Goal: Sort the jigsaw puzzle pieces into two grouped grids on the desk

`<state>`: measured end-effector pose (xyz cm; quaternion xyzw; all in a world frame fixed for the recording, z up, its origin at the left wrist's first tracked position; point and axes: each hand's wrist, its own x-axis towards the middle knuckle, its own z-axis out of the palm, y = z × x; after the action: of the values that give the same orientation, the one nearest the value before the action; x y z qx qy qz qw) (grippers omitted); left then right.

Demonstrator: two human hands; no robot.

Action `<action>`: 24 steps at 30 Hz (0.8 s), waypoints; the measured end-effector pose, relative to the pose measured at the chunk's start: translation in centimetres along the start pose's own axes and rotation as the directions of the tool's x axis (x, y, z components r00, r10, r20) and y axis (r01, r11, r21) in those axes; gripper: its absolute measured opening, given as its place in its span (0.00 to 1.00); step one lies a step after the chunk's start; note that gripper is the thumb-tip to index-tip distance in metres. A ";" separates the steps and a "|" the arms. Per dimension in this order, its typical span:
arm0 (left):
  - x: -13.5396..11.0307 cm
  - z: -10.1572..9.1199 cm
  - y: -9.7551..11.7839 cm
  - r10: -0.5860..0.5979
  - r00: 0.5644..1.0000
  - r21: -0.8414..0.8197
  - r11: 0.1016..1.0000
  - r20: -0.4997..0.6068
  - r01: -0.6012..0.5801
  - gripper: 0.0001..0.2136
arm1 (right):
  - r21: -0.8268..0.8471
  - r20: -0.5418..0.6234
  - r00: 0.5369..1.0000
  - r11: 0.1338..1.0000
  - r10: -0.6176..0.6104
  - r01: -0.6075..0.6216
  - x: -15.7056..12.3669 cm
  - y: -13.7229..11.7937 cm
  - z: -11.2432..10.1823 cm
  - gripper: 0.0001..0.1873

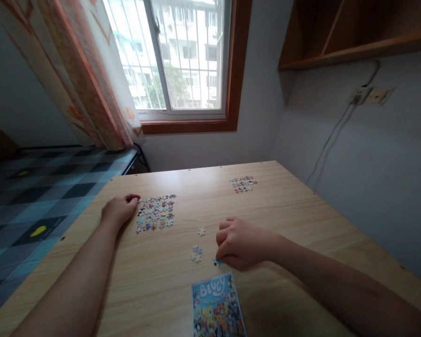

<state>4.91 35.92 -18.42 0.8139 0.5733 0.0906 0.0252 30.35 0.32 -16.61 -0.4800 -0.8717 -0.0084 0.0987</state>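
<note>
My left hand (121,209) rests on the table at the upper left corner of a block of jigsaw pieces (156,214) laid out in rows. Its fingers are curled together, their tips against the corner; what they pinch, if anything, is hidden. Nearer the middle, my right hand (240,241) is closed, thumb and fingertips down on a blue jigsaw piece (217,263). Left of it lie a pale jigsaw piece (201,231), a patterned piece (197,250) and another pale piece (196,258). Just below is a colourful puzzle box (217,306) lettered "BLUEY".
A smaller group of jigsaw pieces (243,184) lies in rows toward the far right of the wooden table (284,210). A bed with a checked cover (56,187) stands at the left. Beyond are a window (192,61), a curtain (87,70) and a wall shelf (358,47).
</note>
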 end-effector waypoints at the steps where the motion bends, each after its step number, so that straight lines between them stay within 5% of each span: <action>1: 0.0 0.0 0.0 -0.001 1.000 -0.004 1.000 0.001 0.001 0.21 | -0.007 -0.008 1.000 1.000 0.024 -0.025 0.0 0.1 0.1 0.07; 6: 0.0 0.0 0.0 -0.023 0.999 -0.025 0.999 0.022 0.024 0.21 | -0.070 -0.114 0.928 0.929 0.355 -0.364 -0.2 2.6 1.4 0.17; 11: 0.0 0.1 0.0 -0.022 1.000 -0.019 1.000 0.017 0.022 0.21 | 0.008 -0.137 0.670 0.677 0.730 -0.736 -1.5 6.9 3.4 0.27; 13: 0.0 0.0 0.0 -0.018 1.000 -0.018 1.000 0.016 0.019 0.21 | 0.007 -0.160 0.617 0.626 0.770 -0.780 -2.3 8.3 3.3 0.29; 17: -0.1 -0.1 0.1 -0.020 1.000 -0.021 1.000 0.025 0.020 0.21 | -0.024 -0.155 0.599 0.603 0.786 -0.797 -4.0 10.3 1.8 0.30; 24: 0.1 0.2 -0.1 -0.021 1.000 -0.049 0.999 0.018 0.022 0.20 | -0.055 -0.108 0.425 0.422 0.899 -0.905 -7.7 13.8 0.2 0.39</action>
<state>4.85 36.11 -18.60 0.8077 0.5793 0.0973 0.0509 45.90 1.41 -19.32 -0.8758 -0.4741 -0.0147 0.0893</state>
